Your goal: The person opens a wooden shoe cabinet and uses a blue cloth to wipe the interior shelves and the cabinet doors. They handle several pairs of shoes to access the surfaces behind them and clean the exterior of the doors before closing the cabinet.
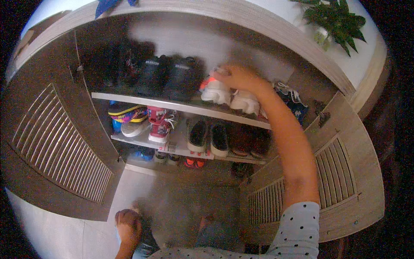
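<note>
My right hand (230, 77) reaches onto the upper shelf of a shoe cabinet. Its fingers curl over a white sneaker (215, 93) with an orange patch; the fingertips are partly hidden. Just right of that shoe sits a second white sneaker (245, 103), under my forearm. Low at the left, my left hand (128, 222) is by my knee with its fingers curled in. Whether anything is inside those fingers is hidden.
Dark shoes (183, 77) stand left on the upper shelf (159, 102). Below are red high-tops (158, 125), slip-ons (197, 134) and brown shoes (241, 140). Louvred doors (64, 142) hang open on both sides. A plant (334, 21) tops the cabinet.
</note>
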`<state>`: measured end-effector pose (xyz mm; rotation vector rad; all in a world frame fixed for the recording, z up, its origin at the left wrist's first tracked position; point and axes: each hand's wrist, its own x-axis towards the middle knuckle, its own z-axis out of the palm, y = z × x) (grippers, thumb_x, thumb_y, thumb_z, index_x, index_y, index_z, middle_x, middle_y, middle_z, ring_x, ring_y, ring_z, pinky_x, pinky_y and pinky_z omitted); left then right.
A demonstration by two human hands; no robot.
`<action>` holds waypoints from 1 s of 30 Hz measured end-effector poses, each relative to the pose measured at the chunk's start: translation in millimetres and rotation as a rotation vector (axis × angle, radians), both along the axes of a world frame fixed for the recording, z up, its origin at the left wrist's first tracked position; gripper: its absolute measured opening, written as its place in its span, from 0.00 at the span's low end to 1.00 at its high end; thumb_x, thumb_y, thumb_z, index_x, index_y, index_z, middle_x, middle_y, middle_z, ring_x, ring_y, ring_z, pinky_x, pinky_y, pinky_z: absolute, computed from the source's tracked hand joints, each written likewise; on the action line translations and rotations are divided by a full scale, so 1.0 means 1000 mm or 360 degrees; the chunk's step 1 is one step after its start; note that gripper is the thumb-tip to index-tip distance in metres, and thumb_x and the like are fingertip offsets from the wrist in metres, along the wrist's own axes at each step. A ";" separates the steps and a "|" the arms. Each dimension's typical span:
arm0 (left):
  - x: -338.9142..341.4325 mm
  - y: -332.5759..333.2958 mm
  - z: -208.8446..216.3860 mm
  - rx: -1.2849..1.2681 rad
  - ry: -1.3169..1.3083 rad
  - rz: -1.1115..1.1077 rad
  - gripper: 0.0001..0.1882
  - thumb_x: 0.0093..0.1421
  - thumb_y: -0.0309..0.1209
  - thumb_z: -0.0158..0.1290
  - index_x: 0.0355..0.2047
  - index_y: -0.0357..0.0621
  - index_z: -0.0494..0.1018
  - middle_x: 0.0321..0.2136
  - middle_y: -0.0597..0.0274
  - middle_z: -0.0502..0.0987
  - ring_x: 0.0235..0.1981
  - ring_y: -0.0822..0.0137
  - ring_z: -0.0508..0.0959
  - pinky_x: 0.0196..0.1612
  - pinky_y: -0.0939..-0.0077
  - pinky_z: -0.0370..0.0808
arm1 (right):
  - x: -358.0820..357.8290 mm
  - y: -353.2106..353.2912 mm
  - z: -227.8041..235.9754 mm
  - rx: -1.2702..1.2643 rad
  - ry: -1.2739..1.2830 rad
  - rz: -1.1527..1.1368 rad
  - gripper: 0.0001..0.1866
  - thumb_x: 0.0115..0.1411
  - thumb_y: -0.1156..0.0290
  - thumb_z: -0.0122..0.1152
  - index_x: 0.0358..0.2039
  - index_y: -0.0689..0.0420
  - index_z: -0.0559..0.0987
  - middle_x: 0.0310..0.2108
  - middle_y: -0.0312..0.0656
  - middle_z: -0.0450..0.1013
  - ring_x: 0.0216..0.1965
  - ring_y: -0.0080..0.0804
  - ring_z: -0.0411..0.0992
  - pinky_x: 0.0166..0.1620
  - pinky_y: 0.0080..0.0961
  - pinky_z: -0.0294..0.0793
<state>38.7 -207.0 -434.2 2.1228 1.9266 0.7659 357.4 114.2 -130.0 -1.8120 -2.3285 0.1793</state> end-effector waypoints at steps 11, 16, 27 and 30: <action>-0.016 -0.012 -0.002 -0.0171 -0.0025 0.0098 0.09 0.38 0.23 0.49 0.25 0.42 0.69 0.29 0.56 0.71 0.38 0.54 0.68 0.48 0.58 0.59 | 0.017 0.024 -0.008 -0.0675 0.0093 0.0176 0.38 0.46 0.41 0.54 0.43 0.65 0.68 0.36 0.50 0.70 0.32 0.36 0.72 0.34 0.29 0.72; -0.019 -0.020 0.005 0.0001 -0.0126 0.0099 0.09 0.38 0.23 0.49 0.24 0.42 0.70 0.29 0.56 0.72 0.38 0.54 0.68 0.46 0.58 0.61 | 0.004 0.011 -0.001 -0.0257 -0.0097 -0.0153 0.40 0.44 0.41 0.55 0.45 0.66 0.67 0.37 0.51 0.70 0.36 0.39 0.71 0.38 0.30 0.71; -0.030 -0.031 -0.010 -0.0080 -0.0004 0.0195 0.08 0.39 0.26 0.49 0.24 0.42 0.71 0.29 0.54 0.72 0.36 0.52 0.69 0.43 0.60 0.63 | 0.005 -0.018 0.019 0.0320 -0.0168 -0.0105 0.39 0.42 0.44 0.57 0.43 0.68 0.69 0.40 0.58 0.68 0.42 0.47 0.68 0.46 0.33 0.65; -0.036 -0.028 -0.023 -0.0066 -0.0026 0.0113 0.08 0.39 0.26 0.50 0.24 0.42 0.71 0.29 0.54 0.72 0.36 0.52 0.69 0.43 0.59 0.63 | 0.005 -0.012 0.010 0.0287 -0.0322 -0.0062 0.36 0.45 0.45 0.55 0.41 0.68 0.70 0.39 0.58 0.68 0.41 0.48 0.68 0.45 0.34 0.65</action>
